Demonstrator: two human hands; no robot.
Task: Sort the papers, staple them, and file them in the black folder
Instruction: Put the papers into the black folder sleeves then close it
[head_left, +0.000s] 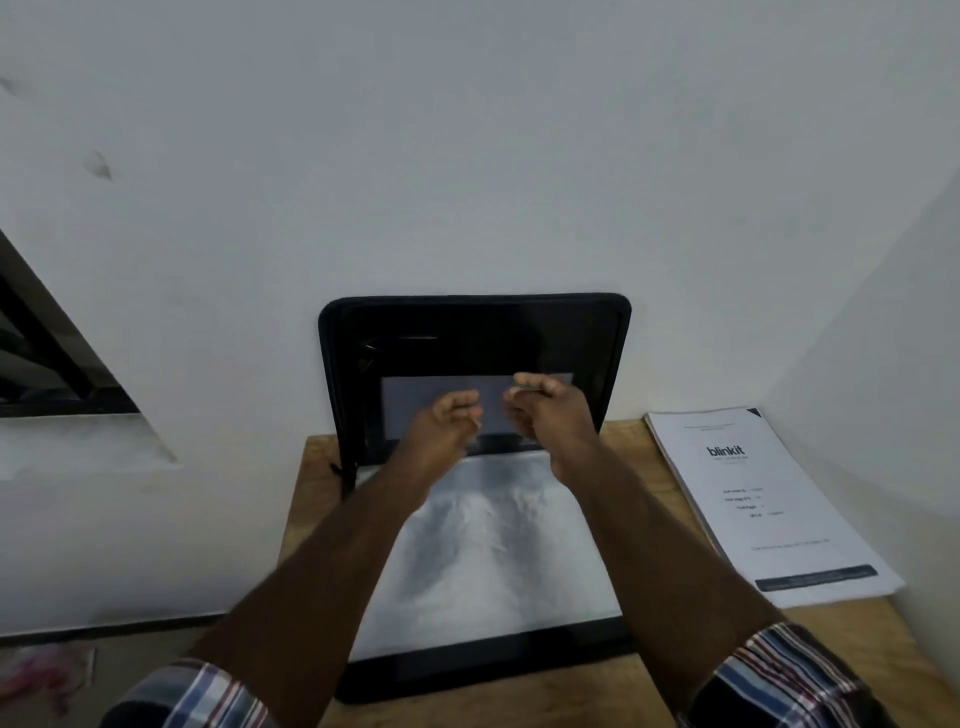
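- Reaching both arms forward, we have our hands at the far half of the black folder (592, 332), which lies open on the wooden table (852, 623), its lid leaning against the wall (467, 156).
- Our left hand (447, 421) has curled fingers; whether it holds anything we cannot tell.
- Our right hand (550, 410) pinches a grey sheet (415, 395) by its top edge.
- White papers (493, 551) lie in the folder's near half.
- A printed stack (769, 504) sits to the right.

Dim, soft, slightly blurred wide-angle view, edges bowed; light perhaps from overhead, faint shadows.
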